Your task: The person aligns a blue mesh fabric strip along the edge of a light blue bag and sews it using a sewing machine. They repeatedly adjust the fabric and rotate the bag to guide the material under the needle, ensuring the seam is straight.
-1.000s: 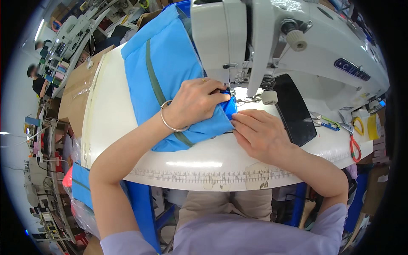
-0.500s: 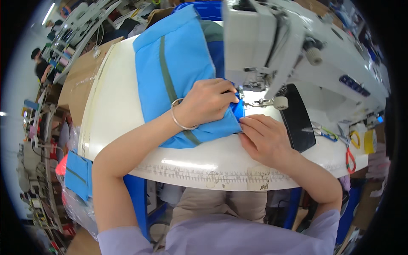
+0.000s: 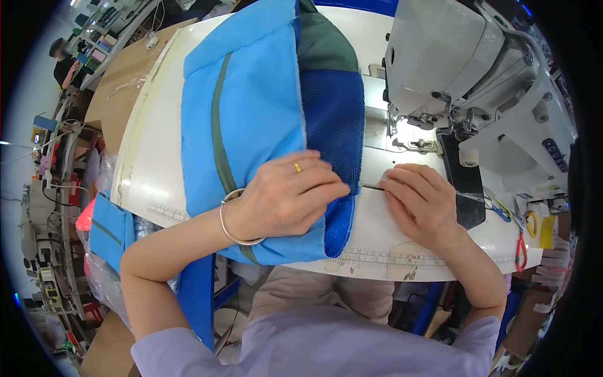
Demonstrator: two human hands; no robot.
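A light blue fabric piece (image 3: 257, 119) with a dark green stripe lies folded on the sewing table, its dark blue mesh side (image 3: 333, 125) showing along the right. My left hand (image 3: 289, 195) rests over its near part, fingers bent and closed on the cloth at the mesh edge. To the right, my right hand (image 3: 424, 204) lies on the machine bed, apart from the fabric. Its thumb and fingers are drawn together; whatever is between the tips is too small to make out. Beyond it stands the white sewing machine (image 3: 440, 63), its presser foot (image 3: 418, 144) lit and clear of the cloth.
Scissors (image 3: 521, 248) with red handles and other cutters lie at the table's right, beside a yellow roll (image 3: 548, 231). A printed ruler strip (image 3: 433, 267) follows the near edge. A smaller blue fabric piece (image 3: 110, 232) hangs at the left. Another person (image 3: 63, 63) is far left.
The fabric has come away from under the presser foot, moving left and nearer, with my left hand on it. My right hand has left the cloth and shifted right.
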